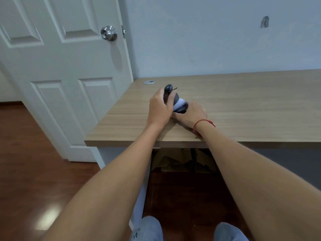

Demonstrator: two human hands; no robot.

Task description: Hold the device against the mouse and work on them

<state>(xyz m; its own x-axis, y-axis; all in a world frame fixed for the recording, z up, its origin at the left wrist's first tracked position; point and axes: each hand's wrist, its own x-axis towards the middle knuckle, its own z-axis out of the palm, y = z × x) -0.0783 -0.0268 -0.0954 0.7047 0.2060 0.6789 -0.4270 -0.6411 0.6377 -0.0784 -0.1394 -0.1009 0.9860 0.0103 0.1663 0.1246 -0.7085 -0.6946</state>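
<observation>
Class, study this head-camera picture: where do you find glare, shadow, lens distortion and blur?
Head view: glare patch on the wooden floor lower left; soft shadow of the door knob on the door; wide-angle bending of the desk edge and door lines; the dark grey and white object gripped by the left hand and right hand looks slightly blurred.

Left hand (159, 106) gripping dark object (171, 96), right hand (192, 113) touching it, wooden desk (243, 105)

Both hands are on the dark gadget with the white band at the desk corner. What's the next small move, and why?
Probably steady the base and twist the top slightly. The left hand grips the upper part of the dark gadget; the right hand holds its lower end against the desk. What the gadget is cannot be told.
</observation>
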